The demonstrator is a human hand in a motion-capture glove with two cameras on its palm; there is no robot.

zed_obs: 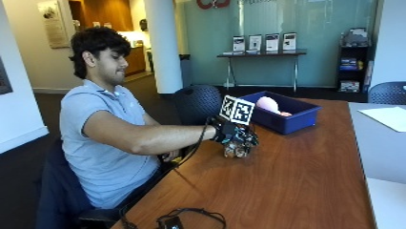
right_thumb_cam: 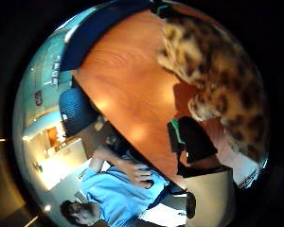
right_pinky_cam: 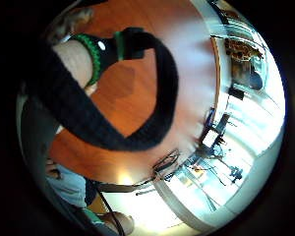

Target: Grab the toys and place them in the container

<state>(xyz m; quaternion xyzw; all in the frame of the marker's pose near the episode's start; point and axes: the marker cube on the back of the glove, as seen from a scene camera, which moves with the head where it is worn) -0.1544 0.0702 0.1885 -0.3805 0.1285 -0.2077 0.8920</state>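
**Gloved hand holds a spotted toy above the worktop**

From the outside view, a seated person reaches the right hand [zed_obs: 233, 135] out over the wooden worktop [zed_obs: 298, 176]; the fingers are curled round a small spotted plush toy [zed_obs: 237, 151], which hangs below the palm just above the wood; whether it touches the surface cannot be told; the blue container [zed_obs: 285, 113] stands on the worktop beyond the hand, apart from it, with a pink toy [zed_obs: 267, 103] lying inside; a black cable [zed_obs: 187, 217] coils on the worktop's near edge; a white sheet [zed_obs: 386, 117] lies on the adjoining pale table.

In the thumb side palm view, the spotted plush toy [right_thumb_cam: 213, 71] fills much of the picture, close to the palm, over the orange-brown worktop [right_thumb_cam: 128, 90]; the blue container [right_thumb_cam: 92, 35] shows at the worktop's far edge; the person's bare hand [right_thumb_cam: 139, 174] rests at the worktop's edge by the lap.

In the little finger side palm view, a black strap of the right hand [right_pinky_cam: 137, 98] loops across the worktop [right_pinky_cam: 152, 34]; a scrap of the toy [right_pinky_cam: 69, 24] shows at the rim.
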